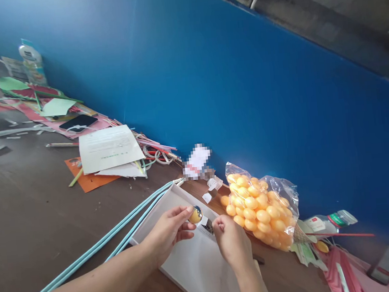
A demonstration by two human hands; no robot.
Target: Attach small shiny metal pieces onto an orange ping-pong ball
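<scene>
My left hand point(175, 228) pinches a small shiny, mirror-like round piece point(196, 214) between thumb and fingers. The piece has a yellow tint on its lower part, and I cannot make out its exact kind. Close by on the right, my right hand point(231, 239) is closed, thumb against curled fingers; whatever they hold is hidden. Between both hands shows a small dark, speckled item point(208, 227) with a white bit beside it. Both hands are over a shallow white tray point(202, 274). Pale blue tubes point(119, 222) run along the tray's left side.
Right of the tray stands a clear bag of orange balls point(261, 210). Farther right lies a plastic bottle point(329, 221). Papers point(110, 147), a black phone point(78, 123) and thin sticks point(156, 145) clutter the left back. A blue partition point(226, 83) borders the brown table point(31, 203).
</scene>
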